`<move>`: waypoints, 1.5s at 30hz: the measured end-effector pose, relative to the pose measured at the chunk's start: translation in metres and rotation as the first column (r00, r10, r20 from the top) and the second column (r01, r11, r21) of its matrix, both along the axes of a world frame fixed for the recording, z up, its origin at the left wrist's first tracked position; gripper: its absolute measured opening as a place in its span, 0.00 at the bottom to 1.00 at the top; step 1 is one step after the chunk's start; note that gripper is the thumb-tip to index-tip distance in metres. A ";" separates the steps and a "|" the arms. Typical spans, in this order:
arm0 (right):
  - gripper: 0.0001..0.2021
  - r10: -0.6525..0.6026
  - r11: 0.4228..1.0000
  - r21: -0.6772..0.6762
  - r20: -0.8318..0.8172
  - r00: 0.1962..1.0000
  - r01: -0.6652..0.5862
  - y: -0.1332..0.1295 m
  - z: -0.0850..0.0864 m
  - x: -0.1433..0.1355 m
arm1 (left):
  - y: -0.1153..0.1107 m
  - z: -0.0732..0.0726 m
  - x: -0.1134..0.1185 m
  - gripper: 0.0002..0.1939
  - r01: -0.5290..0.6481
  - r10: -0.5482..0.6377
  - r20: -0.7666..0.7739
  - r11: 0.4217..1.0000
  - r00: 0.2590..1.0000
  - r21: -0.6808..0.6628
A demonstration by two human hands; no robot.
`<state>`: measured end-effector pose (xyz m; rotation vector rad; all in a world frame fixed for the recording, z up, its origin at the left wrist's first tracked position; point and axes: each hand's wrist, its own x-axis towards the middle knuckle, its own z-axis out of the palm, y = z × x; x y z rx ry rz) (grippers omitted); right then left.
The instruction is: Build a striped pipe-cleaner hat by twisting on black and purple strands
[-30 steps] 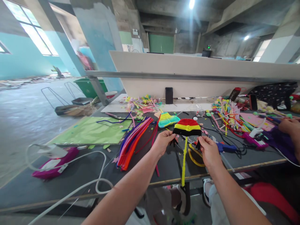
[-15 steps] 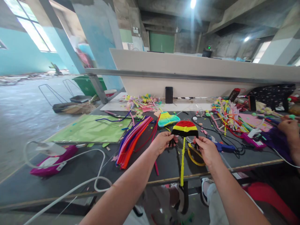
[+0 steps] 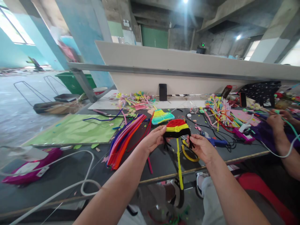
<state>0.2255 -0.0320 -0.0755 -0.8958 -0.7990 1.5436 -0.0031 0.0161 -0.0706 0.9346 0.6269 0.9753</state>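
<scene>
Gripping the striped piece [image 3: 177, 128] at opposite sides are left fingers [image 3: 160, 129] and right fingers [image 3: 196, 139].

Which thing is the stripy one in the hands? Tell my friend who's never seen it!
Find the dark table, then the nearest left hand and right hand over its front. Between them they hold a fuzzy striped piece with a yellow stem below. The similar piece lying behind is yellow and turquoise; this one has red, yellow and black bands.
</scene>
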 end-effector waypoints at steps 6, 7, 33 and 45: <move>0.10 0.047 0.999 0.003 0.073 0.996 -0.048 -0.004 0.001 -0.004 | 0.000 0.008 -0.005 0.22 0.027 -0.027 0.014 0.998 1.000 -0.063; 0.10 0.043 0.999 0.002 0.078 0.996 -0.043 -0.004 0.001 -0.003 | 0.000 0.009 -0.006 0.22 0.027 -0.026 0.019 0.998 0.999 -0.064; 0.29 -0.265 0.924 0.240 0.963 -0.048 -0.298 -0.015 -0.023 -0.008 | 0.006 0.019 -0.024 0.19 -0.155 0.156 0.012 0.987 0.988 -0.041; 0.26 -0.273 0.943 0.234 0.951 -0.147 -0.236 -0.010 -0.027 0.012 | 0.004 0.020 -0.029 0.18 -0.182 0.192 0.144 0.980 0.971 -0.078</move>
